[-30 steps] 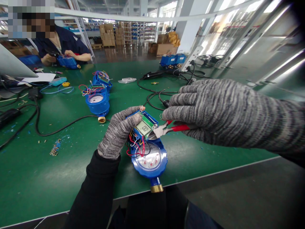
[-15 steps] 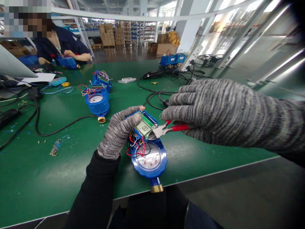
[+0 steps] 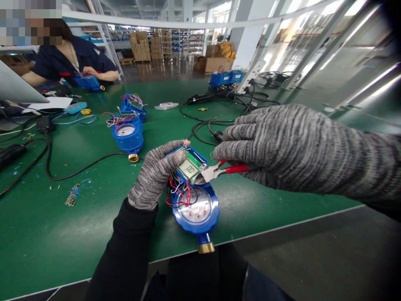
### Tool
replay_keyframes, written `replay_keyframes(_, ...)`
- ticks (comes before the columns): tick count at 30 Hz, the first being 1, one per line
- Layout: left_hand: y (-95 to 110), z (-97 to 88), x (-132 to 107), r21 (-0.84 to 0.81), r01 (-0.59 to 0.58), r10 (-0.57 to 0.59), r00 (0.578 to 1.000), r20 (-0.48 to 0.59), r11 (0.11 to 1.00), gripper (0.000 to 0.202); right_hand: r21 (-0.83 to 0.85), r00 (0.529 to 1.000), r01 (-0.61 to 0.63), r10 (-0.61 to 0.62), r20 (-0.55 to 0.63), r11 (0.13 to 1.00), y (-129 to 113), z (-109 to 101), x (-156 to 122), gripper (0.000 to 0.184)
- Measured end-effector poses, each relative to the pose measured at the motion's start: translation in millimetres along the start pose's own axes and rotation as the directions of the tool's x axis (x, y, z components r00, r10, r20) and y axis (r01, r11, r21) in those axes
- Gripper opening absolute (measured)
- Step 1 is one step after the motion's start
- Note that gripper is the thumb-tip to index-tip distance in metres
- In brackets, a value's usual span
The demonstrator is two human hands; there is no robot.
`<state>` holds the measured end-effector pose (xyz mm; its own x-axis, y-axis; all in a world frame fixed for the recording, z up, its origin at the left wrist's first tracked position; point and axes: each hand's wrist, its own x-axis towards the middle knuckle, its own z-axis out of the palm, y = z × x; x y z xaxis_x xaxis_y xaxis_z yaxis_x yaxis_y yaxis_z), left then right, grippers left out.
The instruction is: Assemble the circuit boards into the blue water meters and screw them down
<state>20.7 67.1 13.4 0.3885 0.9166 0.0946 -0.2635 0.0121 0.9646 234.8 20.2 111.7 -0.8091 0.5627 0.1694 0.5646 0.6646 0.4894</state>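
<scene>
My left hand (image 3: 158,169), in a grey knit glove with bare fingertips, grips the upper part of a blue water meter (image 3: 214,213). Its thumb lies on the green circuit board (image 3: 194,158) beside a small display (image 3: 189,168) that reads zeros. Red, black and white wires (image 3: 187,196) loop out between the board housing and the round dial. My gloved right hand (image 3: 263,146) is closed around red-handled pliers (image 3: 234,169). The pliers' metal jaws rest at the display's right edge; what lies between them I cannot make out. A brass fitting (image 3: 206,247) is at the meter's near end.
Two more wired blue meters (image 3: 128,140) stand left of centre on the green table (image 3: 103,225). Small screws (image 3: 72,195) lie at the left. Black cables and an electric screwdriver (image 3: 200,98) are behind. Across the table a co-worker (image 3: 75,58) handles another meter (image 3: 88,82).
Both my hands, the pliers and the meter stay almost in the same place. Across the table, the co-worker's arm at the left has moved outward, away from the meter there.
</scene>
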Motion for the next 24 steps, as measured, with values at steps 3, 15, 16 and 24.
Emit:
replay_keyframes(3, 0.4, 0.6, -0.7, -0.014, 0.000, 0.000, 1.000, -0.002, 1.000, 0.034, 0.039, 1.000, -0.021, 0.021, 0.006, 0.999, 0.2, 1.9, -1.7, 0.028)
replay_keyframes(15, -0.3, 0.2, 0.6, 0.002, -0.009, 0.009, 1.000, 0.000, 1.000, 0.034, 0.198, 0.993, -0.031, 0.054, -0.109, 0.980, 3.6, 13.6, -1.3, 0.034)
replay_keyframes(16, -0.1, 0.6, 0.4, 0.002, -0.013, 0.013, 1.000, -0.006, 1.000, 0.033, 0.224, 0.992, -0.039, 0.065, -0.110, 0.974, 3.6, 13.7, -1.1, 0.034)
replay_keyframes(24, 0.6, 1.4, -0.4, -0.012, -0.007, 0.007, 1.000, -0.005, 1.000, 0.034, 0.079, 1.000, -0.012, 0.015, -0.027, 0.997, 4.3, 11.2, 0.6, 0.025)
